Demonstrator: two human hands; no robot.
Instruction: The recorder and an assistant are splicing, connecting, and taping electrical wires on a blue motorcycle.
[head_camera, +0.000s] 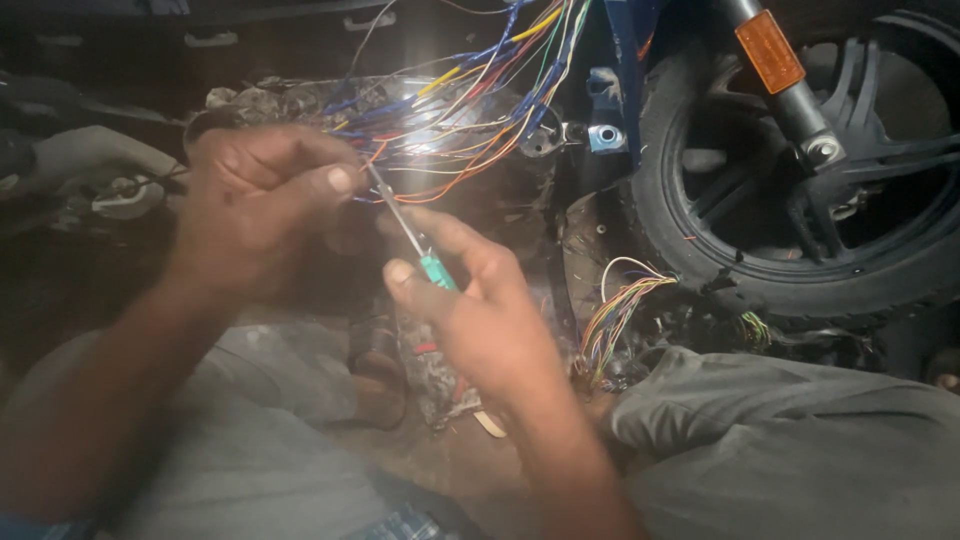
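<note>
My right hand (480, 305) grips a small screwdriver (418, 245) with a green handle and a thin metal shaft that points up and left. My left hand (262, 205) pinches something small at the shaft's tip, beside a tangle of coloured wires (470, 95) lit by a bright light. What the left fingers pinch is too small to make out. Both hands hover over the dark, dirty underside of a scooter.
A black front wheel (800, 180) with an orange reflector (769, 50) stands at the right. A second bunch of coloured wires (615, 315) hangs near my right knee. My grey trouser legs (800, 450) fill the foreground. A sandal (378, 370) lies on the ground between them.
</note>
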